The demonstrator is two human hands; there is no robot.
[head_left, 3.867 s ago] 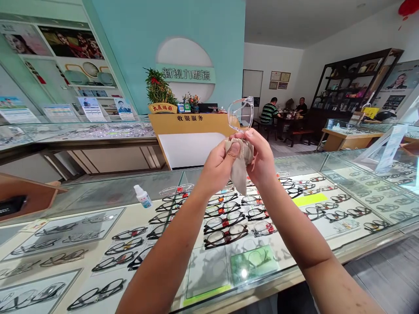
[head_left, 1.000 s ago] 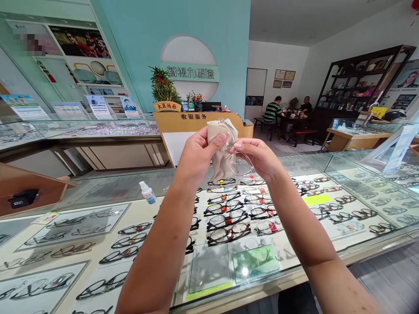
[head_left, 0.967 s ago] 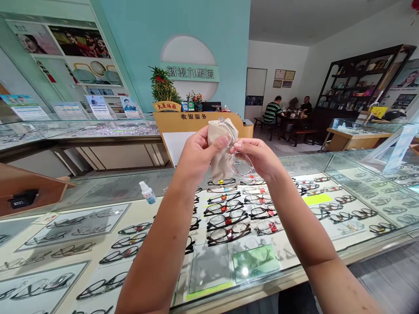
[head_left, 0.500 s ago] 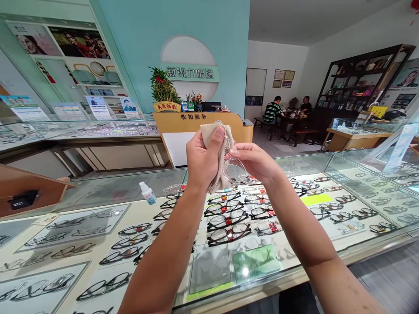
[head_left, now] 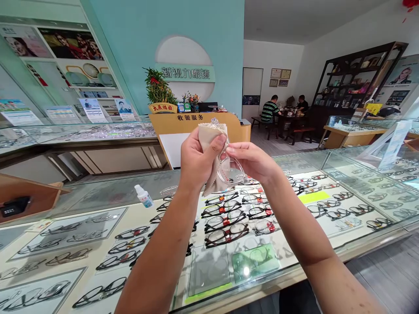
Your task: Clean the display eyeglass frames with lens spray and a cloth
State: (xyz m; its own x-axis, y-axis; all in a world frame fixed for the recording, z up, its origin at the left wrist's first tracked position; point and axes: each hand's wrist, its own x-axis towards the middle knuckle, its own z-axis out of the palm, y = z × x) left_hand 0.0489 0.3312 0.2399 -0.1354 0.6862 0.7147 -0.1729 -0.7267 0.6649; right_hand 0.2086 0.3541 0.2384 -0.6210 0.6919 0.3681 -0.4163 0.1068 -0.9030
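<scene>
Above the glass counter, my left hand (head_left: 199, 155) is closed around a beige cleaning cloth (head_left: 209, 131) with zigzag edges. The cloth is folded over one part of a pair of clear-framed eyeglasses (head_left: 236, 179), and its lower end hangs below my thumb. My right hand (head_left: 250, 159) pinches the eyeglasses from the right side, its fingertips close to my left thumb. One rounded lens rim shows beneath my fingers; the part inside the cloth is hidden.
A small white spray bottle (head_left: 144, 196) stands on the glass display counter (head_left: 108, 192), left of my arms. Several rows of eyeglasses (head_left: 225, 220) lie under the glass. A reception desk (head_left: 196, 124) stands beyond, and two people (head_left: 271, 110) sit at a table at the back.
Both hands have shifted slightly left in view with the cloth and eyeglasses. The cloth's upper edge has turned a little, and the surroundings have slid left as the view turned.
</scene>
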